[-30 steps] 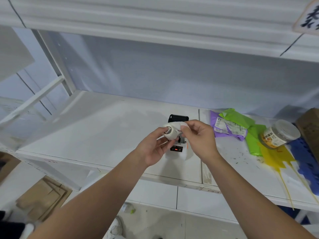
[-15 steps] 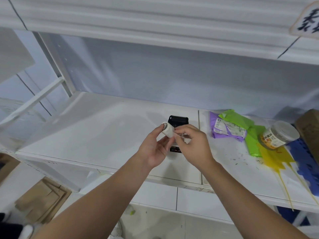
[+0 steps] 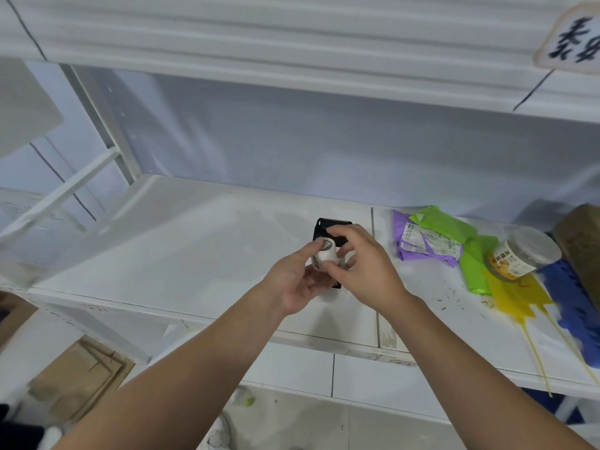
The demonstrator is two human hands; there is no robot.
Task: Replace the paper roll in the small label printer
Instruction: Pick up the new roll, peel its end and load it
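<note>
So, a small white paper roll (image 3: pixel 325 254) is being held up between both hands, just above and in front of the little label printer (image 3: pixel 330 226), which is sat on the white shelf (image 3: pixel 181 254). The left hand (image 3: pixel 297 280) is clamped on the roll from the left side, with a fingertip pressed by the grey core end that's facing up. The right hand (image 3: pixel 363 264) is closed on the roll's right side too, fingers curled over the top and thumb tucked underneath. Only bits of the printer can be made out, since most of it is hidden by the hands: a black open lid poking up behind the fingers, and a sliver of dark front panel below them. Whether anything is sitting in the paper bay can't be told. To the right of the printer, a purple pouch (image 3: pixel 422 245) with a white label is lying flat, with a green bag (image 3: pixel 454 232) overlapping it. Further right of the printer, a clear jar (image 3: pixel 522 253) with an orange label is tipped on its side on top of a yellow bag (image 3: pixel 516 297), and a blue bag (image 3: pixel 574 303) is spread past that. Some cardboard (image 3: pixel 74 378) is seen on the floor, down left of the printer.
</note>
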